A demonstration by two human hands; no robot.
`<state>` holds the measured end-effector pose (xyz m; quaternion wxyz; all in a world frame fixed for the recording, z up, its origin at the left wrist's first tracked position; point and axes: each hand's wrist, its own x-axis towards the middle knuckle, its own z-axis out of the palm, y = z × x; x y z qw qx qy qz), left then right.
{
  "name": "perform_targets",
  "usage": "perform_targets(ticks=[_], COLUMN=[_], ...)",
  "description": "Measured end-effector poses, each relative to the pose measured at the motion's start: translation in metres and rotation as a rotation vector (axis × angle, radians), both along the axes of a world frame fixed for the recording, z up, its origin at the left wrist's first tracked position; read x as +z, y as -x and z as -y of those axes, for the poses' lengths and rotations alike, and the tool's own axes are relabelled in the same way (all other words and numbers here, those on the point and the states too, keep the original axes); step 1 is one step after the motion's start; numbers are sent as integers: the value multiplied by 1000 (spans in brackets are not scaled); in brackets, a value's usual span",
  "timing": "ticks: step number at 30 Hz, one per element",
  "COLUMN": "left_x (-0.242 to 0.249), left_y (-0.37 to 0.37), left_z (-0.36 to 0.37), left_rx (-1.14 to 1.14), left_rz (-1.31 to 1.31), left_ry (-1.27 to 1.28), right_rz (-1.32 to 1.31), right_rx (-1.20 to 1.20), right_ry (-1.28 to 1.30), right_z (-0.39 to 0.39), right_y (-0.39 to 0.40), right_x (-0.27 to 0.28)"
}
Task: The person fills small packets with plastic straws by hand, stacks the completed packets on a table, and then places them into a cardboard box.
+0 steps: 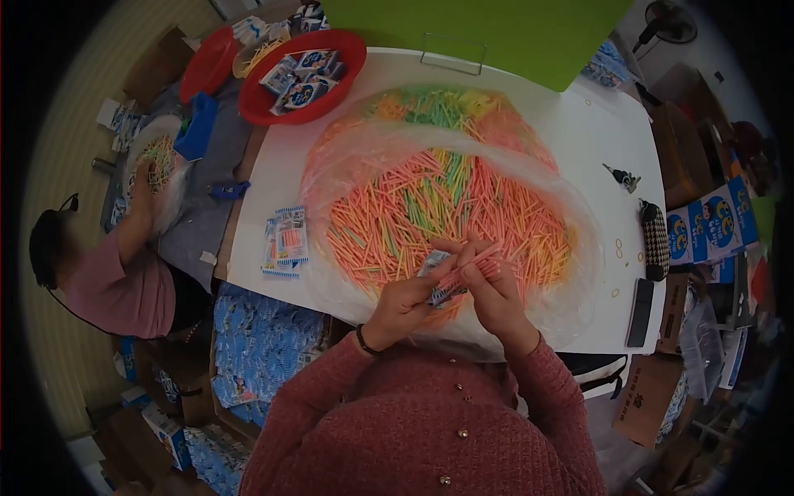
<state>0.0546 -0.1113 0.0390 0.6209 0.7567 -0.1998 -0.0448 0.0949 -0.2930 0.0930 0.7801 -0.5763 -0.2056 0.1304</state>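
A large clear plastic bag (583,248) lies spread open before me, heaped with thin pink, yellow and green sticks (389,223). Over the near part of the heap, my left hand (405,304) is closed around a small printed packet (433,264), partly hidden by the fingers. Close beside it, my right hand (495,296) pinches several pink sticks (490,252) at the packet. The fingertips of both hands meet there. To the left of the bag, a few filled clear-and-blue packets (286,240) lie on the white table (263,192).
A red basin (351,78) with packets stands at the back left, a green panel (480,37) at the back. Keys (622,178), a checked pouch (653,240) and a phone (639,312) lie right. A person (124,273) works at the left table. Boxes of packets (265,347) stand below.
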Motion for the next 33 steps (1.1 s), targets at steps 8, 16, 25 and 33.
perform_targets(ticks=[8, 16, 25, 33], left_x=[-10, 18, 29, 61], left_y=[3, -15, -14, -32], left_z=[14, 19, 31, -11], left_rx=[148, 426, 447, 41], left_rz=[-494, 623, 665, -372], left_ry=[534, -756, -877, 101], right_rz=[-203, -521, -476, 210], right_rx=[-104, -239, -131, 88], right_ry=[-102, -55, 106, 603], right_z=[3, -4, 1, 44], right_y=[3, 20, 9, -16], right_x=[-20, -32, -35, 4])
